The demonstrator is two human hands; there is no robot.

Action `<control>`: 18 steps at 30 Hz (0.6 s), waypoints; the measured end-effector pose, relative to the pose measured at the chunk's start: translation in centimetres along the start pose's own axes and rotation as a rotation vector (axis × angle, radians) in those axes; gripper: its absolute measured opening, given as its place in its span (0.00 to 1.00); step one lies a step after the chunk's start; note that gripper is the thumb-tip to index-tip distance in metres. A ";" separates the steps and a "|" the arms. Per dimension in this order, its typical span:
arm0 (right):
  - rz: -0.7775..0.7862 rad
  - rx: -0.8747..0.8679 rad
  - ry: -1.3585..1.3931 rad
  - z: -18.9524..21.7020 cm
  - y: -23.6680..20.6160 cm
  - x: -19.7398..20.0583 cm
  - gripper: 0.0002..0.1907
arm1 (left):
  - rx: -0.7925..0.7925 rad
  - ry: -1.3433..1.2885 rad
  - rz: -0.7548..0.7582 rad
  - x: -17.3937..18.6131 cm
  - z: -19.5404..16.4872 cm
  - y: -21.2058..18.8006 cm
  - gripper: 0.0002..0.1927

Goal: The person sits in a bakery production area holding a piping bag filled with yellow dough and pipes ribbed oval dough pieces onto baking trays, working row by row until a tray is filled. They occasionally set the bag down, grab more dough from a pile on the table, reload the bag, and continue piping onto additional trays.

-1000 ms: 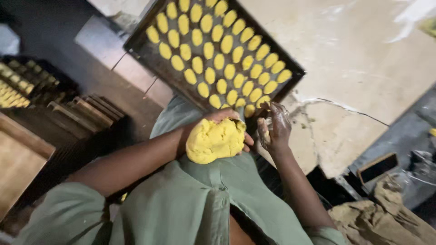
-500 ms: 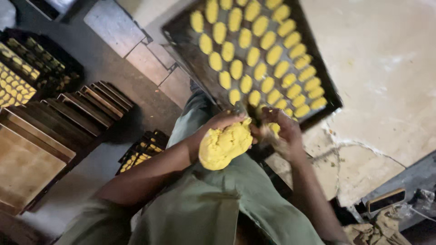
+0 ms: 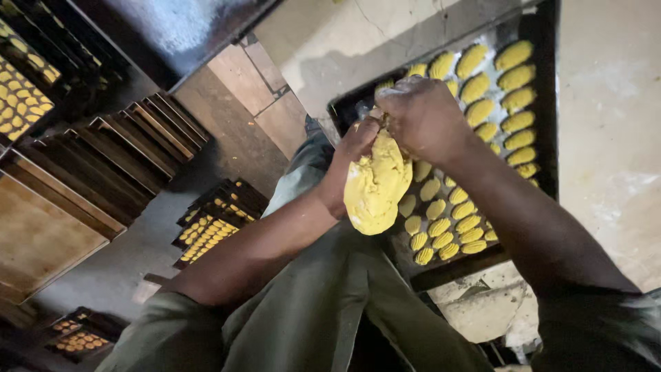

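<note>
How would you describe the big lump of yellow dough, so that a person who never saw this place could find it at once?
Find the dark baking tray on the pale floor, filled with rows of small yellow ridged pieces. At its near left edge, two hands meet: the left hand holds the dough lump from the side and the right hand pinches its top. It is smooth, unshaped and far larger than any piece.

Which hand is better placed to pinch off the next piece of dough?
Probably the right hand: it sits at the top of the dough lump, directly above the baking tray. The left hand is cradling the lump from the side.
</note>
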State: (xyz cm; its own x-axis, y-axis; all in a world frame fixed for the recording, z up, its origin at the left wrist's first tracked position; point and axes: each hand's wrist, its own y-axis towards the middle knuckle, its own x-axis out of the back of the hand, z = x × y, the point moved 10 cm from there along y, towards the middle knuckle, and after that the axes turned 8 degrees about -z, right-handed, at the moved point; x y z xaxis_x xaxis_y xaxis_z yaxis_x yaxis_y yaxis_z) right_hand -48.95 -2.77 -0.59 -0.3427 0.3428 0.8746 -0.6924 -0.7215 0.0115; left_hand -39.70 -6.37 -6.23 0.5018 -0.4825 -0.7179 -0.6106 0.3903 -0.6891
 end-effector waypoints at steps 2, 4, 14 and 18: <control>-0.045 -0.047 0.039 0.3 0.7 -0.2 0.09 | -0.037 -0.052 0.005 -0.1 -0.3 0.2 0.16; -0.053 -0.075 0.054 1.0 1.1 0.3 0.11 | 0.009 -0.135 -0.023 0.1 0.6 -0.1 0.16; 0.332 -0.107 0.095 2.0 -0.5 1.2 0.12 | 0.158 -0.219 0.278 -2.3 3.2 -3.5 0.24; 0.011 -0.163 0.091 2.9 -1.3 0.5 0.09 | 0.031 -0.255 0.066 0.3 4.5 -3.0 0.20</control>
State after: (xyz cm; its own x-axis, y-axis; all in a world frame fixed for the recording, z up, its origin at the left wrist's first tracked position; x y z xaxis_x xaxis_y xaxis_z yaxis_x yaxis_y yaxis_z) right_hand -46.39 -3.35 1.22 -0.4019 0.3941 0.8265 -0.7794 -0.6210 -0.0828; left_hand -34.96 -4.11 -4.79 0.6021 -0.2437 -0.7604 -0.6298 0.4404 -0.6398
